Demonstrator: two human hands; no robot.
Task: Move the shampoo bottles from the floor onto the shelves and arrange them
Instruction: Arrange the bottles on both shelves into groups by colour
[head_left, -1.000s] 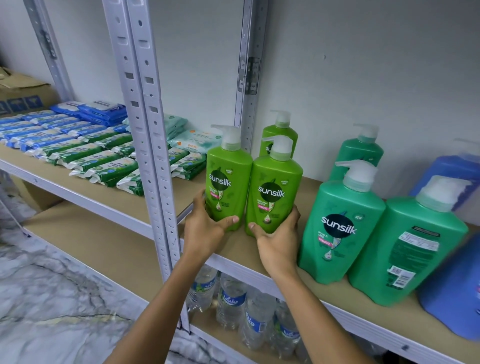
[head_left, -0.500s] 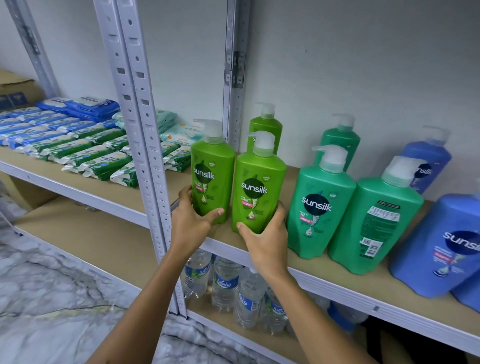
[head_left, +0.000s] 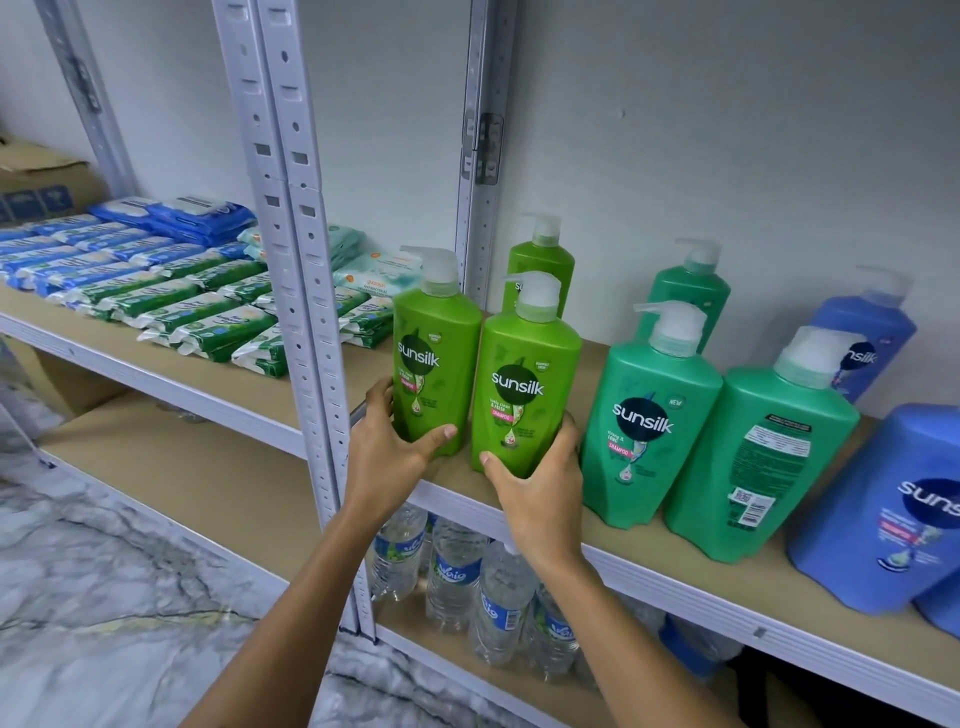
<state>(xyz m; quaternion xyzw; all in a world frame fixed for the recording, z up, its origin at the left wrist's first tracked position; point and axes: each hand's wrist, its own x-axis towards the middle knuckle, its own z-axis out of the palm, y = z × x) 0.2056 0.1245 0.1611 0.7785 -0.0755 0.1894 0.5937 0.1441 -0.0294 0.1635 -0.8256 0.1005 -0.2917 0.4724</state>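
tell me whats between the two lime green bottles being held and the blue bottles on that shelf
Head view: three teal green pump bottles, two in front, one behind.

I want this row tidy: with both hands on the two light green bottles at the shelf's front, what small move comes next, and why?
Probably slide both back a little. The left hand grips the left light green bottle and the right hand the right light green bottle; both stand upright near the shelf's front edge, ahead of a third green bottle.
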